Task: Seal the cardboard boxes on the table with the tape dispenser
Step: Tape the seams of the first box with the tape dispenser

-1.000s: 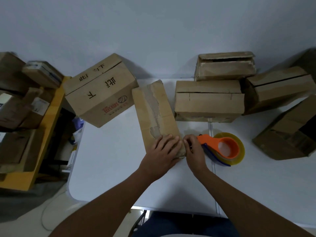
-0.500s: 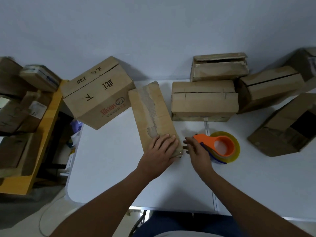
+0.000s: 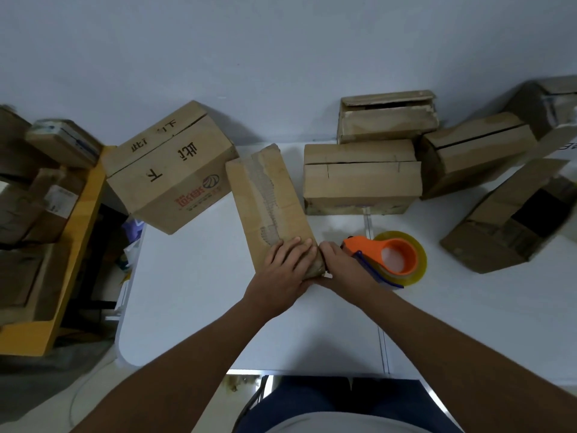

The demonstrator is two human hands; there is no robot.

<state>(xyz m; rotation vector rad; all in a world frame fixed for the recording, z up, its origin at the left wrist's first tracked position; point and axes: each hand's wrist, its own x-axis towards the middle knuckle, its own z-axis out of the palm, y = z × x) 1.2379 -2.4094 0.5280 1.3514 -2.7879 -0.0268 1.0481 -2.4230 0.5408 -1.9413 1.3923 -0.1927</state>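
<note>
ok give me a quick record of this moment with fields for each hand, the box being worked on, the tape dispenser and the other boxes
left hand: flat on the near end of the narrow box
right hand: at the box's near right corner, grip unclear
narrow box: lying on the white table, top paper torn
tape dispenser: orange, on the table beside the right hand
other boxes: several along the far edge

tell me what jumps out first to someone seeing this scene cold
The orange tape dispenser on the white table, just right of centre, is the only bright thing. Beside it, the left hand lies flat on the near end of a long torn-faced box while the right hand touches that box's corner. Plain cardboard boxes ring the far edge.
</note>
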